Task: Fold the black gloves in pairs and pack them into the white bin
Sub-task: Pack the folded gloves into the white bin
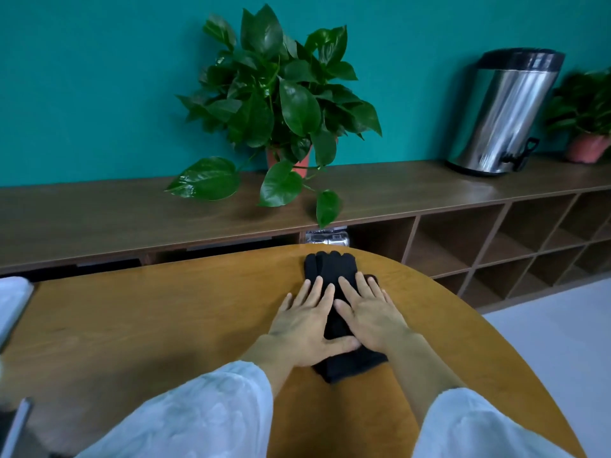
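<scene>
The gloves (330, 269) lie stacked on the table (165, 309), toward its far right edge. Both hands rest flat on them, left hand (305, 320) beside right hand (370, 312). At the table's far left sits what may be the bin (11, 300). Behind the table runs a shelf (99, 216) carrying a plant (281, 104) and, farther right, an urn (506, 110).

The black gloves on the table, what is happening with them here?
A person presses both hands flat on the black gloves, which lie stacked on the wooden table. The left hand and the right hand rest side by side, fingers straight. Nothing is folded over yet. A white object shows at the left edge.
</scene>
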`<state>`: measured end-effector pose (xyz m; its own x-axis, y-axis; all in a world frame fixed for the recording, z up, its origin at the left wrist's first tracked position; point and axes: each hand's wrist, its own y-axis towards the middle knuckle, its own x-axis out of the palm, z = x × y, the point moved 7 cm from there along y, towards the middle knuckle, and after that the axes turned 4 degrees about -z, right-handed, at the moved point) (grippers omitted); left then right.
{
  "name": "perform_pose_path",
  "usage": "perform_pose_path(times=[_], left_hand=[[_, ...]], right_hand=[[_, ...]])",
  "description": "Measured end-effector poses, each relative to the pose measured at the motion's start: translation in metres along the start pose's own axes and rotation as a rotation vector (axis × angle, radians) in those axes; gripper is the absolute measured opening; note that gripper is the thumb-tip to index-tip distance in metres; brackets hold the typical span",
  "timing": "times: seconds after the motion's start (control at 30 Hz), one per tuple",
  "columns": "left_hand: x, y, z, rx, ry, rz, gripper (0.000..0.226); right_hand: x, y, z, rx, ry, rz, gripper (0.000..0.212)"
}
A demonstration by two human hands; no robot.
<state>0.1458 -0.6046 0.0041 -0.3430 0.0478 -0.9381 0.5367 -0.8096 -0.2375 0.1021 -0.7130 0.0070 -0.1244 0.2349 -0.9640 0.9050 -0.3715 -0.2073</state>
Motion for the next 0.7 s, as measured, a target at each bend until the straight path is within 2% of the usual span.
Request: perform_pose_path(times=[0.3,0.7], left_hand=[[0.015,-0.016,-0.001,-0.003,0.065,-0.097,0.109],[0.043,-0.136,0.020,-0.039,0.067,-0.121,0.107]], right_hand=[[0.017,-0.023,-0.006,0.009,0.071,-0.044,0.058],[0.048,-0.132,-0.047,0.010,0.069,-0.050,0.057]])
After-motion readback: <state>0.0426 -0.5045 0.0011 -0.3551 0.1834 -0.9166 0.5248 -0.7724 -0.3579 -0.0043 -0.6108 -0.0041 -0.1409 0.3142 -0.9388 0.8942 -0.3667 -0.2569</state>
